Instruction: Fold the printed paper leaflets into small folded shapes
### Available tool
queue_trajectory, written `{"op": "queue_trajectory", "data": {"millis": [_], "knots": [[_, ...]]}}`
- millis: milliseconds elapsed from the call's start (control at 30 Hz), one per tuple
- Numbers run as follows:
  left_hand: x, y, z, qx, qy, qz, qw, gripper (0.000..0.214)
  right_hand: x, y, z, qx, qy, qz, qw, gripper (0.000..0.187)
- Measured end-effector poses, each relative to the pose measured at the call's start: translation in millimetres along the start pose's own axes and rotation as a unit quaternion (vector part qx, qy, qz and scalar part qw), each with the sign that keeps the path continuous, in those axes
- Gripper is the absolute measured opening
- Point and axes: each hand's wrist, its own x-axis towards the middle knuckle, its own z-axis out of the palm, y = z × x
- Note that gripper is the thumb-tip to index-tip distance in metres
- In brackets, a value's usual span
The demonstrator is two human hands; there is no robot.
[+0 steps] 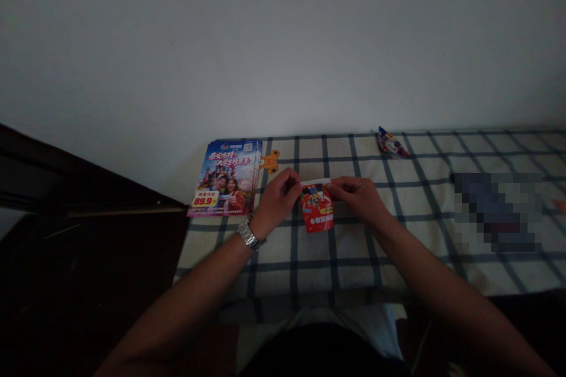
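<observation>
The red leaflet (pixel 316 209) lies flat on the checked cloth (pixel 354 259), directly between the two hands, with its top edge turned over into a narrow white strip. The left hand (pixel 277 197) has its fingers (pixel 295 182) closed in a pinch on the strip's left end. The right hand (pixel 360 195) pinches the right end the same way, its fingers (pixel 332 187) drawn tight together. Gripping both ends at once appears to keep the fold straight and level, while the cloth below gives the sheet a backing to be pressed against.

A wristwatch (pixel 249 234) sits on the left wrist. Just beyond the left fingers lies a stack of leaflets (pixel 227 177), close enough to reach, with an orange bear shape (pixel 269 161) beside it. Well beyond the right fingers, near the wall, rests a folded paper piece (pixel 391 144), set apart from the flat sheets.
</observation>
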Motion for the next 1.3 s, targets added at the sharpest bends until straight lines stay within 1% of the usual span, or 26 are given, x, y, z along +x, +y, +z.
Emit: {"op": "queue_trajectory", "data": {"millis": [33, 100, 200, 400, 567, 733, 867, 933, 1033, 1100, 1300], "knots": [[-0.1, 0.0, -0.1, 0.007, -0.009, 0.01, 1.0, 0.008, -0.2, -0.6, -0.2, -0.009, -0.004, -0.002, 1.0, 0.031], [-0.7, -0.2, 0.3, 0.008, -0.04, 0.021, 0.999, 0.012, -0.8, -2.3, 0.0, -0.023, -0.018, -0.004, 1.0, 0.03], [-1.5, -0.4, 1.6, 0.009, -0.08, 0.014, 0.997, 0.02, -1.8, -4.4, 1.6, -0.019, -0.043, 0.003, 0.999, 0.029], [-1.3, -2.3, 1.7, -0.007, -0.058, 0.004, 0.998, 0.022, -1.5, -2.1, 4.1, 0.009, -0.062, 0.006, 0.998, 0.032], [-0.6, -2.9, 0.3, -0.016, -0.045, 0.002, 0.999, 0.02, -1.7, -1.7, 4.1, -0.001, -0.068, 0.006, 0.998, 0.032], [-0.8, -1.8, 0.4, 0.002, -0.052, 0.008, 0.999, 0.018, -2.9, -5.3, 3.4, -0.035, -0.079, -0.008, 0.996, 0.033], [-1.9, -0.4, 0.3, 0.024, -0.056, 0.018, 0.998, 0.017, -3.2, -6.3, 3.4, -0.045, -0.089, -0.003, 0.995, 0.033], [-2.5, 1.1, 0.5, 0.024, -0.058, 0.023, 0.998, 0.017, -3.3, -4.5, 4.2, -0.038, -0.103, 0.004, 0.994, 0.033], [-2.9, 3.7, 1.6, 0.006, -0.082, 0.011, 0.997, 0.021, -3.6, -0.2, 5.9, -0.011, -0.133, 0.02, 0.991, 0.033], [-2.8, 4.9, 2.4, 0.001, -0.088, 0.009, 0.996, 0.021, -3.8, 1.9, 6.9, -0.005, -0.141, 0.025, 0.99, 0.034], [-1.8, 5.8, 1.7, 0.011, -0.066, 0.008, 0.998, 0.019, -3.9, 0.5, 6.6, -0.011, -0.142, 0.014, 0.99, 0.035]]}}
